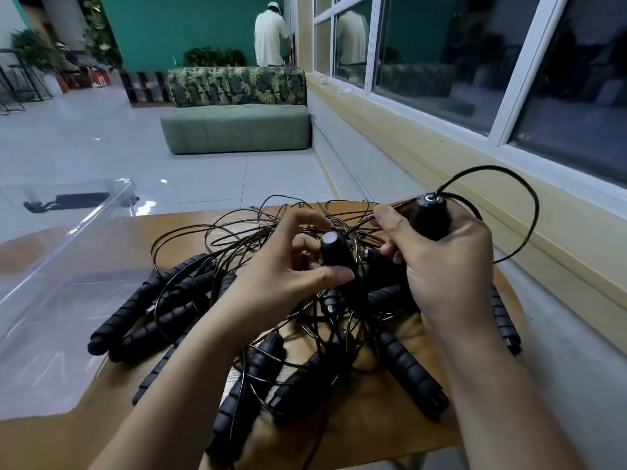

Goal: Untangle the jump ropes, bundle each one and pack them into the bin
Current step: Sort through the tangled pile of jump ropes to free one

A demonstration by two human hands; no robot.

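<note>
The jump ropes [258, 232] are lying in 1 big tangle across the middle of the wooden table [373, 432], thin dark cords looping over each other toward the far edge. The left hand [288, 279] is curling its fingers and thumb round a grey-capped handle [334, 251], holding it upright just above the knot. The right hand [444, 266] is clenching a corded handle [430, 217] near the far right corner, tip pointing up and away. A black cord [531, 198] is rising from that tip and arcing wide out past the table's right edge.

Ribbed black foam handles are fanning out all round. A cluster of left handles [135, 310] is lying toward the left edge, just beside the clear bin [68, 232], which is sitting on the table's left side. More near handles [252, 374] are pointing at the near edge between the 2 forearms, and 1 lone handle [505, 320] is lying along the right edge.

Beyond the table, a green bench [237, 128] is standing against the wall under the window [475, 62], and a person in a pale shirt [269, 35] is standing at the far end, back turned.
</note>
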